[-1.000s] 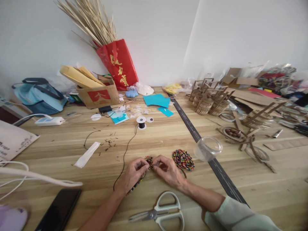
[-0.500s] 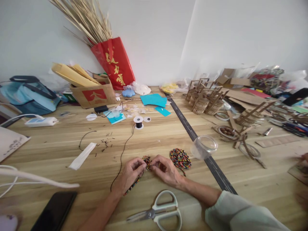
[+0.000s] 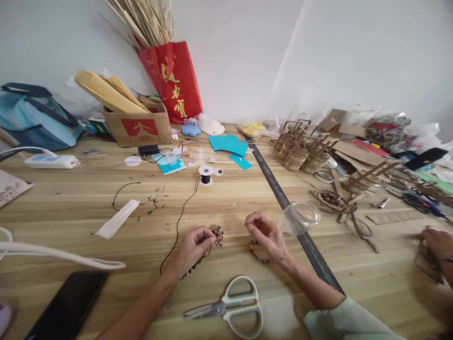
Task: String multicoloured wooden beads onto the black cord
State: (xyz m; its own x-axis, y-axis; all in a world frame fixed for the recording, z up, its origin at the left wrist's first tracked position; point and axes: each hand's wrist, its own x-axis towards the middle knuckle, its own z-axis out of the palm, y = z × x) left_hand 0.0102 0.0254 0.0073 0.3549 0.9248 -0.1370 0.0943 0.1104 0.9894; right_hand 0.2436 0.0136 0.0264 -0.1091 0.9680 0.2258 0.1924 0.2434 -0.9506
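My left hand point(image 3: 197, 244) is closed in a pinch on a beaded string point(image 3: 194, 270), whose strung beads trail out below the palm. Right at its fingertips lies a small heap of loose multicoloured beads point(image 3: 217, 236). A black cord point(image 3: 181, 217) runs from a white spool point(image 3: 205, 175) down past my left wrist. My right hand point(image 3: 265, 231) is raised to the right with thumb and fingers pinched; anything between them is too small to make out. Below and behind it, mostly hidden, is a coiled bead strand point(image 3: 260, 256).
Scissors point(image 3: 226, 308) lie in front, with a black phone point(image 3: 67, 307) at lower left. A clear plastic container point(image 3: 300, 217) stands right of my right hand. Small woven baskets point(image 3: 297, 151) fill the back right. Another person's hand point(image 3: 439, 245) is at the right edge.
My right hand has moved away from the bead heap to the right and now covers most of the coiled strand. My left hand stays beside the heap. The view has shifted slightly.
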